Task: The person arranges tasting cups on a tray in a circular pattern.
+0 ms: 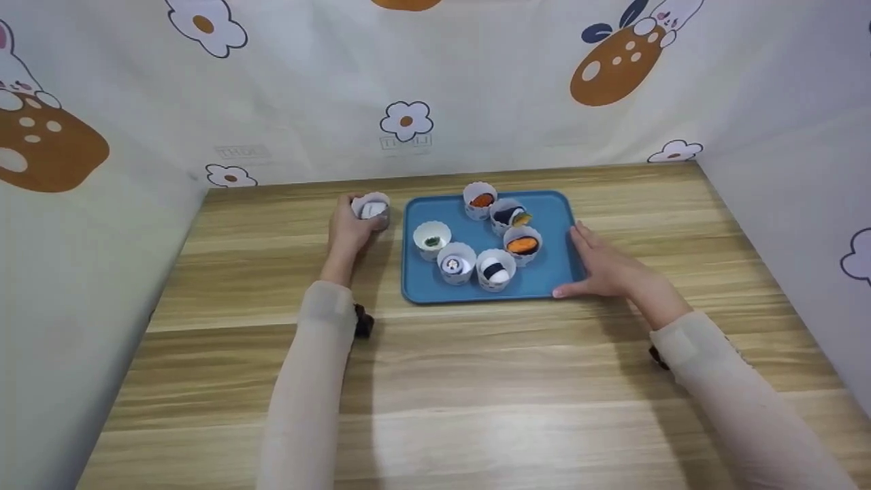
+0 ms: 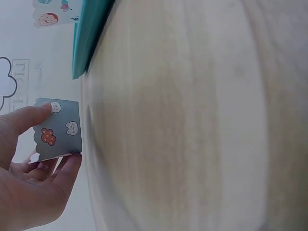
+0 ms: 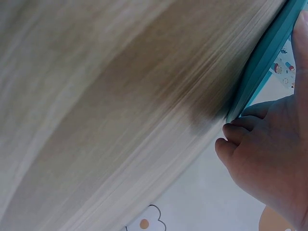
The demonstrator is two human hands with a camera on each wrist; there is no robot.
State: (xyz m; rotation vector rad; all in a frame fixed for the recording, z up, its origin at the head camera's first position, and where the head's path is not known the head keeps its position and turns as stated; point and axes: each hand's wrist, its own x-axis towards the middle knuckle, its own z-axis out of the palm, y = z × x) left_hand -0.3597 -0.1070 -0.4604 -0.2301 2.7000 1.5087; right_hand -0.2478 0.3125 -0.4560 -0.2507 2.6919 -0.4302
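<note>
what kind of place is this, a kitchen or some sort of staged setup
Likely a staged tabletop booth, not a kitchen: a wood-grain table walled by cartoon-printed white fabric, with a blue plastic tray of toy sushi in white paper cups.

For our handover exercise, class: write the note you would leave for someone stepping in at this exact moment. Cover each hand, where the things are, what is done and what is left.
Left hand: grip closed round a paper cup holding a sushi piece, on the wooden table just left of the tray.
Right hand: fingers straight, resting against the right edge of the blue tray, steadying it.
Done: six filled cups stand inside the tray.
Left: judging by the layout, the seventh cup probably goes in with the others; it is not yet in the tray.
</note>
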